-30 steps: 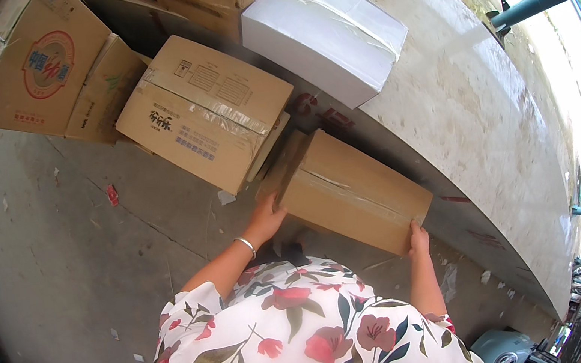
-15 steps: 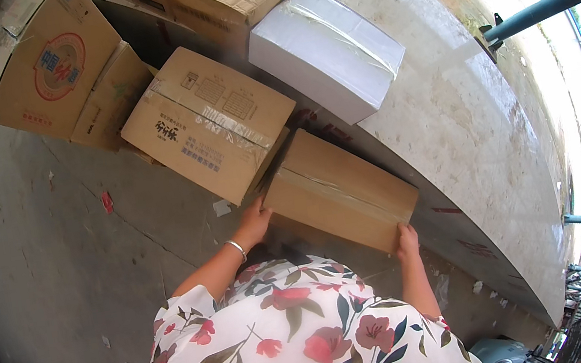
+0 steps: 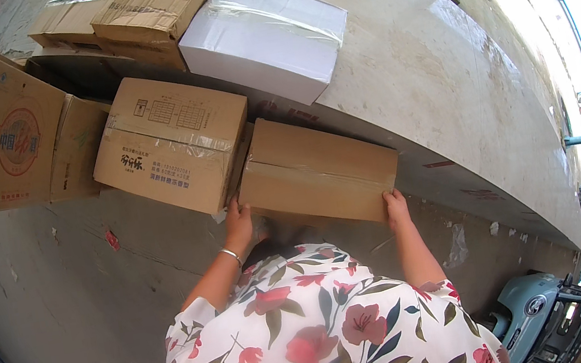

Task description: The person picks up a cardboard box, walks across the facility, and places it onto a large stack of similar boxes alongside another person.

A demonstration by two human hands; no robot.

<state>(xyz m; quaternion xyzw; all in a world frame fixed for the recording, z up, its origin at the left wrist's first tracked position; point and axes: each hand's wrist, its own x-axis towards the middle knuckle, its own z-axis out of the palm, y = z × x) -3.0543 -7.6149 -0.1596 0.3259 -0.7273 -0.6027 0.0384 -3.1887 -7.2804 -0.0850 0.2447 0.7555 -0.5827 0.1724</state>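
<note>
A plain brown cardboard box [image 3: 319, 168], taped along its top seam, is in front of me between my two hands. My left hand [image 3: 239, 224] grips its near left corner, a silver bangle on the wrist. At the near right corner, my right hand [image 3: 396, 208] is closed on the box, its thumb on top. Most of my fingers are hidden behind the box's side. Close to its left stands a larger printed cardboard box [image 3: 170, 143] with clear tape across it. Whether the two boxes touch, I cannot tell.
Behind runs a grey raised platform [image 3: 438, 105]. A white box [image 3: 264, 37] and a brown carton [image 3: 160, 8] sit on it. Another printed carton [image 3: 7, 143] stands at the far left. A blue-grey vehicle [image 3: 528, 315] is at the lower right. Scraps litter the concrete floor [image 3: 65, 293].
The view has turned, so the boxes and platform appear rotated and shifted left, with more of the vehicle showing. Both hands keep their hold on the plain cardboard box.
</note>
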